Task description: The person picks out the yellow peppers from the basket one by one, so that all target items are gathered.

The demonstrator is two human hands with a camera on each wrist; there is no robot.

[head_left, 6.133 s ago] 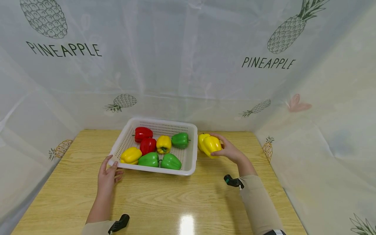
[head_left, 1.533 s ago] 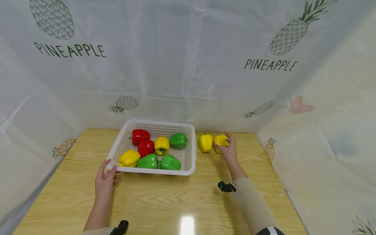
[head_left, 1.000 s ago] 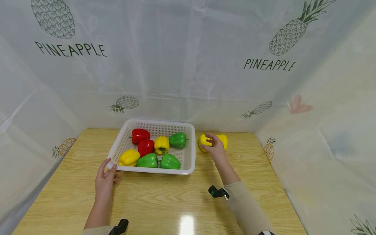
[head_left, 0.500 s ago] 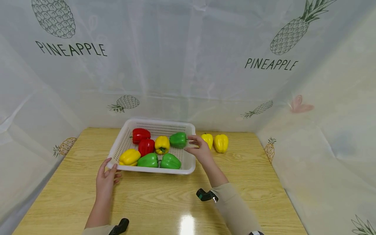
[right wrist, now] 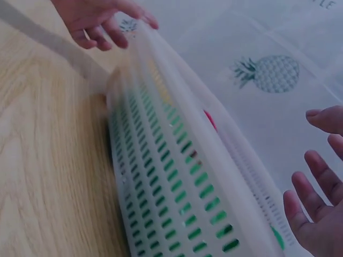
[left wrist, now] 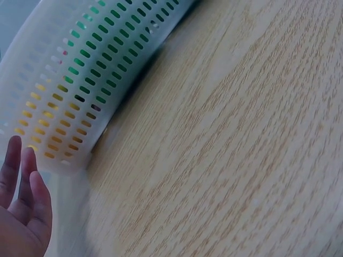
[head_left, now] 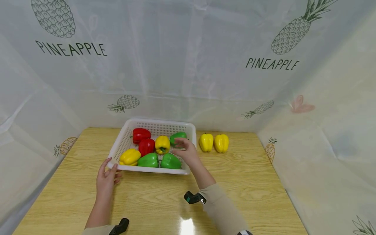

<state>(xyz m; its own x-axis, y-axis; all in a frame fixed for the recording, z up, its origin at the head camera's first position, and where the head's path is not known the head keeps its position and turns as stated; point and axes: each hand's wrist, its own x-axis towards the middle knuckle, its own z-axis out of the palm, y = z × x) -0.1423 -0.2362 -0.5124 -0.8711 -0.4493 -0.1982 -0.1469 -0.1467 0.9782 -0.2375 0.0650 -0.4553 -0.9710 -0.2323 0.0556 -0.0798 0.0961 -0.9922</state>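
Observation:
A white slotted basket holds red, yellow and green peppers. My left hand grips its near left corner, thumb on the rim; in the left wrist view the fingers of that hand lie against the basket's outer wall. Over the basket's right part is my right hand, empty, fingers spread and slightly bent, partly covering a green pepper. Another green pepper lies just below its fingers. The right wrist view shows the right hand with fingers apart beside the basket.
Two yellow peppers, one nearer the basket and one farther right, stand on the wooden table. A curtain printed with pineapples hangs behind the table and along its sides.
My right hand has let go of a yellow pepper, now on the table beside another, and has moved left over the basket. My left hand has stayed at the basket's corner.

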